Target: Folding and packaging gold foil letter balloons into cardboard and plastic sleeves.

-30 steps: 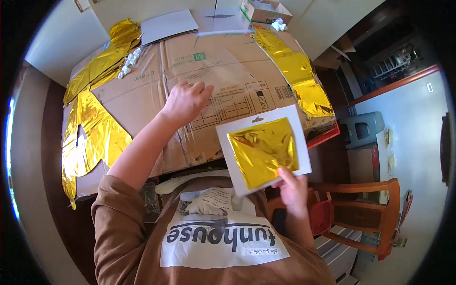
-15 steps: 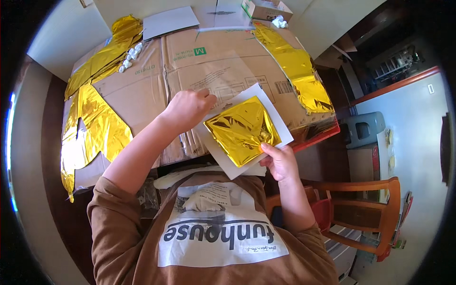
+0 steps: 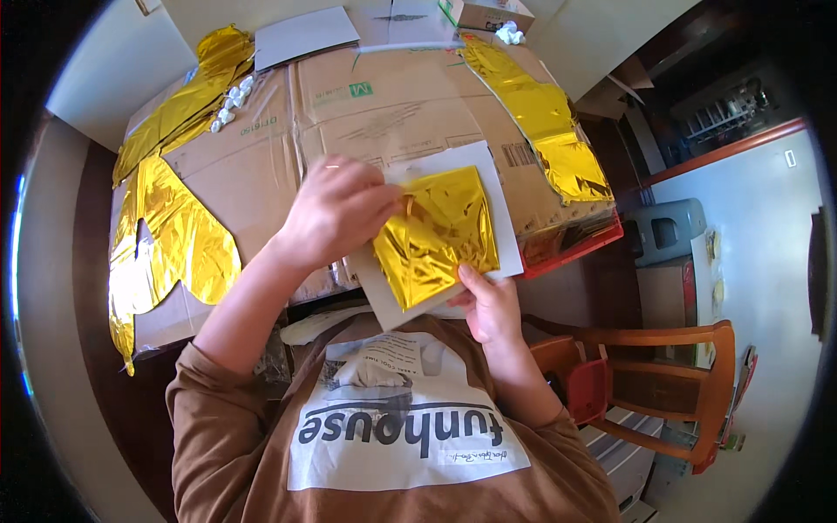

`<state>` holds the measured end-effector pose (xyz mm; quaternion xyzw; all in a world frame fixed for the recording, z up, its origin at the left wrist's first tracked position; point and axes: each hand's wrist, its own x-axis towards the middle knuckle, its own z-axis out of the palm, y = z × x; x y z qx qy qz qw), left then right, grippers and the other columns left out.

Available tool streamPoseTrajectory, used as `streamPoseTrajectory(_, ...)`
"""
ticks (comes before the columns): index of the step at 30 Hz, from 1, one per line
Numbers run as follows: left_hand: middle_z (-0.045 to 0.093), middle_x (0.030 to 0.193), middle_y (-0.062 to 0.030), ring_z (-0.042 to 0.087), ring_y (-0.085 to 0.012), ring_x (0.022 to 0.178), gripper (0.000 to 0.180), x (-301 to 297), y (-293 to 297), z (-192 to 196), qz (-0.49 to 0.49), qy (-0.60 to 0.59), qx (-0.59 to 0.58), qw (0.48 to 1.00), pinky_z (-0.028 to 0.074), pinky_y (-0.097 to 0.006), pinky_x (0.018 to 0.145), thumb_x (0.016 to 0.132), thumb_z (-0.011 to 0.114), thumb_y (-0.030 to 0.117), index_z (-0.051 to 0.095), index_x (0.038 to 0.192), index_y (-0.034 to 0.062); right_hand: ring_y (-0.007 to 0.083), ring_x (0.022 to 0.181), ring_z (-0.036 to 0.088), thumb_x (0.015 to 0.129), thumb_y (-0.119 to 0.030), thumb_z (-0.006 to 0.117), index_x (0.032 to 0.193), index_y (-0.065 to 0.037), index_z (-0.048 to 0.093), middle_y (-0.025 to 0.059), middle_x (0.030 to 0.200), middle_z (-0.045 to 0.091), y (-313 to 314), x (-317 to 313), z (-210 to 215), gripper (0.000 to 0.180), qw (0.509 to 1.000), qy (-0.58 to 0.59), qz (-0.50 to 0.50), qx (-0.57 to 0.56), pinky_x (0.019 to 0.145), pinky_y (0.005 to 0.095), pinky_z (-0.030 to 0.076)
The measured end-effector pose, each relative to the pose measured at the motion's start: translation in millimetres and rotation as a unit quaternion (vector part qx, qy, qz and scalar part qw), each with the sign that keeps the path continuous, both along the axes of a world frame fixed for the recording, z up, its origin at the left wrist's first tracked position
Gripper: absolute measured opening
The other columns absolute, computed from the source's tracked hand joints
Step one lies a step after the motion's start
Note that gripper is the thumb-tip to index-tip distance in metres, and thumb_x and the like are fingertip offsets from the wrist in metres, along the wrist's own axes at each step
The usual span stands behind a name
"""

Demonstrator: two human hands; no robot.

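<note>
A square of crinkled gold foil (image 3: pixel 445 222) lies over a stiff white card (image 3: pixel 506 218), held tilted above the cardboard in front of me. My right hand (image 3: pixel 490 305) grips the card's near right edge, thumb on the foil and fingers underneath. My left hand (image 3: pixel 344 209), slightly blurred, is closed with its fingertips pinched at the foil's upper left corner. The foil there looks creased toward the fingers.
Flattened brown cardboard (image 3: pixel 366 113) covers the table. Cut gold foil pieces lie at its left (image 3: pixel 179 231) and right (image 3: pixel 540 113). Crumpled white wads (image 3: pixel 231 103), a grey-white board (image 3: pixel 305 37) and a small box (image 3: pixel 488 15) sit farther back. A wooden chair (image 3: pixel 671 336) stands right.
My left hand has come down and right onto the foil's corner. The card and foil have shifted slightly left and turned, with my right hand still holding them.
</note>
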<state>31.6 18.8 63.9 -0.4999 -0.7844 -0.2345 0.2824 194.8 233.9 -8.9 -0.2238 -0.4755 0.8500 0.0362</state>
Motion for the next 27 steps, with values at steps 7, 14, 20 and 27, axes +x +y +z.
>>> streamPoseTrajectory(7,0.064,0.109,-0.0093,0.063,-0.0202,0.098,0.033,42.0,-22.4,-38.6,0.094,-0.648,0.616,0.437,0.053,-0.038,0.087,0.096,0.066,0.018,0.059,0.123,0.0014,0.0164,0.083,0.071,0.093,-0.016,0.071,0.131,-0.005,0.056,0.0088,0.109,0.069,-25.8,21.8,3.9,0.042,0.997,0.02,0.052,-0.045,0.059,0.0256,0.061)
streamPoseTrajectory(14,0.064,0.128,-0.0209,0.065,-0.0297,0.116,0.046,63.6,-49.5,-19.2,-0.07,-0.812,0.418,0.402,0.05,-0.042,0.104,0.09,0.06,0.002,0.055,0.135,-0.0062,0.0153,0.085,0.071,0.096,-0.012,0.068,0.125,-0.003,0.059,0.0083,0.107,0.07,-33.3,24.6,19.0,0.032,0.998,0.037,0.047,-0.017,0.061,0.0266,0.062)
streamPoseTrajectory(20,0.066,0.126,-0.0182,0.065,-0.0296,0.115,0.044,70.9,-77.7,-38.5,-0.178,-0.831,0.442,0.286,0.051,-0.043,0.103,0.087,0.059,-0.001,0.056,0.13,-0.0077,0.0145,0.083,0.07,0.096,-0.011,0.068,0.129,-0.004,0.056,0.007,0.109,0.068,-47.2,47.2,1.2,0.037,0.995,-0.016,0.083,-0.047,0.062,0.0288,0.06)
streamPoseTrajectory(27,0.069,0.118,-0.0191,0.07,-0.0303,0.104,0.043,79.1,-86.1,-33.7,0.002,-0.838,0.374,0.398,0.055,-0.041,0.095,0.082,0.057,-0.004,0.061,0.124,-0.0081,0.018,0.11,0.062,0.088,-0.043,0.078,0.151,-0.002,0.036,0.0084,0.126,0.063,-7.9,73.4,-37.9,0.086,0.976,0.078,0.201,0.032,0.099,0.0356,0.047)
